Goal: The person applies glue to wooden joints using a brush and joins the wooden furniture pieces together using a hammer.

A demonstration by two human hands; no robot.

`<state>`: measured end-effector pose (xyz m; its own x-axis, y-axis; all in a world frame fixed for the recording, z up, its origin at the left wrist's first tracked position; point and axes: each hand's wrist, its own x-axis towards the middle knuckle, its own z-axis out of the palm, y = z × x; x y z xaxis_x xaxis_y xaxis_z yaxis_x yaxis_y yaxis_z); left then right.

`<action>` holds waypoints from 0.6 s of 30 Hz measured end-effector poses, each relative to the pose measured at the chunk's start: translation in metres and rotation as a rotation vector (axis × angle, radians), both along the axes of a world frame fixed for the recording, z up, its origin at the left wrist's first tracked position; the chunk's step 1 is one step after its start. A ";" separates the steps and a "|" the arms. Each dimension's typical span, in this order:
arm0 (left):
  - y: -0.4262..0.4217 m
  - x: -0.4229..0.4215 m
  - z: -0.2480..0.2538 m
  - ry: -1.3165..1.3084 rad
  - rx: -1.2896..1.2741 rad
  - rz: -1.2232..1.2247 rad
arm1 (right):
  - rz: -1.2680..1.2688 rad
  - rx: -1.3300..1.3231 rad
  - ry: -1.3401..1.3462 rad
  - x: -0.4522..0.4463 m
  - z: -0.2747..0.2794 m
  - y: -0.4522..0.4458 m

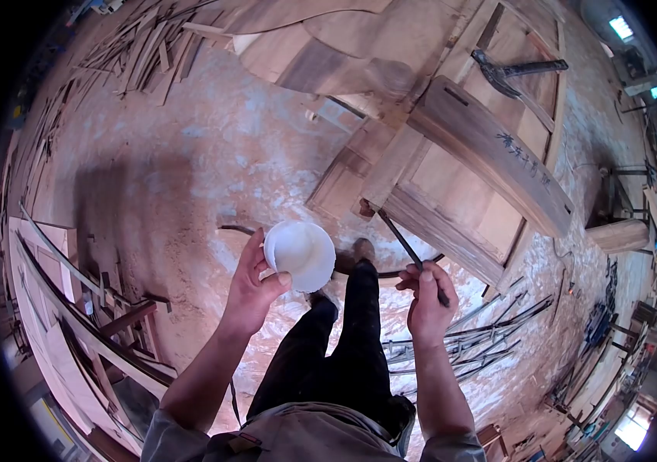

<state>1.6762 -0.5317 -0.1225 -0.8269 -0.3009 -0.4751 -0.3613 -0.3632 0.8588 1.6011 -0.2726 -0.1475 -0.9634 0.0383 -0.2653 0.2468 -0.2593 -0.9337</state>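
A white bowl (314,250) with pale, whitish contents is gripped at its left rim by my left hand (255,281), thumb on the near edge. My right hand (430,296) is closed round a thin dark stick (403,239). The far tip of the stick reaches the near left corner of a wooden frame panel (451,196); whether it touches the wood I cannot tell. Across that panel lies a thick wooden board (490,150) with dark handwriting and a slot near each end.
A hammer (501,73) rests on the panel's far part. Curved wooden pieces (328,46) lie beyond it, and scrap strips (147,50) are heaped at far left. Metal bars (467,343) lie on the floor at right. Long curved boards (90,323) stand at left.
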 end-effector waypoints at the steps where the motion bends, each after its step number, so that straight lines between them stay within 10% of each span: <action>1: 0.000 0.001 0.001 -0.003 0.001 0.001 | 0.030 0.014 0.076 0.002 0.002 -0.001; 18: -0.004 0.012 -0.009 -0.056 0.011 -0.020 | 0.345 0.380 0.395 0.008 -0.015 0.004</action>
